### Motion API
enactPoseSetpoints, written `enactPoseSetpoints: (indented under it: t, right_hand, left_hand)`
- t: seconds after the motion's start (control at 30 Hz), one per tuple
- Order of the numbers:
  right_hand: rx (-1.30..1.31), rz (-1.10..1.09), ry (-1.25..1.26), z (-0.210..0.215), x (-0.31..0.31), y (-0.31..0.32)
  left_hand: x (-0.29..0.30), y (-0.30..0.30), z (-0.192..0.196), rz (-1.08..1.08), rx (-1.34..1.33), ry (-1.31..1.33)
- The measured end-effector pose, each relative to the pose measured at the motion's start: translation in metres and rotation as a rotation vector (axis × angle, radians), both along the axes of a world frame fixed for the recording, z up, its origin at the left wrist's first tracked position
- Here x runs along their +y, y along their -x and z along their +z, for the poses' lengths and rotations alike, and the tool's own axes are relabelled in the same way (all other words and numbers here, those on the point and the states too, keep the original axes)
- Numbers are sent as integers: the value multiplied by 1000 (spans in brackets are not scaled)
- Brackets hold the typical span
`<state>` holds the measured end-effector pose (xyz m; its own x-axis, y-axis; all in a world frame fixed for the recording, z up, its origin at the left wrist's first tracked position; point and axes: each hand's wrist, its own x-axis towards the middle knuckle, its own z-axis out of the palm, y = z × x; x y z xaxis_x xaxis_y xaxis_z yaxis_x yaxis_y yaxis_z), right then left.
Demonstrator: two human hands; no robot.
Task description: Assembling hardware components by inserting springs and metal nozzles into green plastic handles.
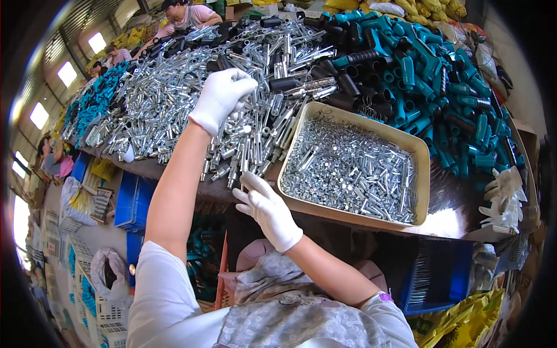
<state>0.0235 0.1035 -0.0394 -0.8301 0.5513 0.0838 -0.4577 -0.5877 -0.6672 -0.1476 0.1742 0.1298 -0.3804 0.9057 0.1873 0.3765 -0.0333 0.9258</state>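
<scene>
Both hands wear white gloves. My left hand (222,97) is over the big heap of shiny metal tubes and rods (168,98). Its fingers curl together toward the right, and whatever they may hold is hidden. My right hand (270,213) is lower, by the table's front edge, with its fingers slightly apart and no held thing visible in them. Just beyond its fingertips, slotted metal tubes (250,152) lie at the heap's front. Right of it stands a cream tray (427,174) of small metal pins, nuts and springs.
Teal and black plastic handles (429,64) are heaped at the right, and more teal parts (98,95) at the far left. White gloves (503,200) lie on the right corner. Blue crates (134,200) stand beside the table. A person in pink (194,16) works across the heap.
</scene>
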Motion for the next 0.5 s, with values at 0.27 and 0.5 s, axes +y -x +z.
enactPoseSetpoints:
  t: [0.27,0.5]
  right_hand:
    - [11,75,86,-26,-2,-49]
    - [-284,58,18,-26,-7,-96]
  left_hand:
    - [-111,-30,-59,-168,-129,203]
    - [-158,-81,-126,81,-494,-61]
